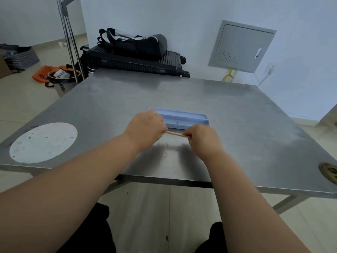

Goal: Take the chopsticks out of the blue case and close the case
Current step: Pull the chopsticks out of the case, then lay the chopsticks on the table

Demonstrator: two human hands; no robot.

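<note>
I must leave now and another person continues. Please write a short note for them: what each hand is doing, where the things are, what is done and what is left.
Left hand: shut on one end of the chopsticks.
Right hand: shut on the other end.
Chopsticks: held level between both hands, just in front of the blue case, above the metal table.
Blue case: lies open on the table, behind the hands; it looks empty where visible.
Done: chopsticks are out of the case.
Left: put the chopsticks down, then close the case.
</note>
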